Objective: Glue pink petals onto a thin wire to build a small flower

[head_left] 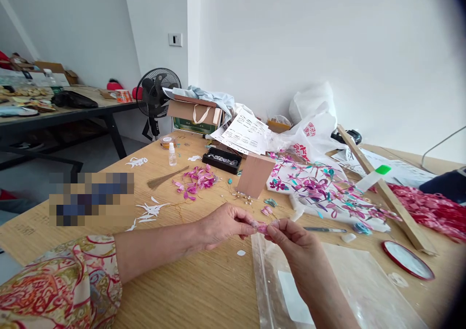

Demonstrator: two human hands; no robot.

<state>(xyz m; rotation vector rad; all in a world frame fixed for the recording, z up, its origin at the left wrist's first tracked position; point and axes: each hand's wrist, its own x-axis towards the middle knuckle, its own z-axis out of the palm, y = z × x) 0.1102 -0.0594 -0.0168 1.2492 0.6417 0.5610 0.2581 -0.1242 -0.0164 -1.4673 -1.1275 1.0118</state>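
Centrally, one pink piece point(262, 228), small, partly hidden by fingers; held just above the table point(174, 290). Left hand point(224, 226): thumb and fingers closed on its near-left end. Right hand point(300, 239): pinching the opposite end. Two-ended grip, presumably to steady something so slight without covering its middle.

Beneath the right forearm: clear bag point(349, 266), laid flat. Beyond the hands: pink petals point(198, 179), loosely heaped, likely for easy picking; white strips point(148, 211), fanned apart, perhaps against sticking. Wooden block point(256, 173), upright, beads point(243, 196) about its foot; purpose unclear. Flower sprays point(320, 186) on white wrapping, probably to protect them. Tweezers point(324, 229), right of the right hand, apparently within reach. Wooden bar point(386, 193), slanting at far right, possibly a weight.
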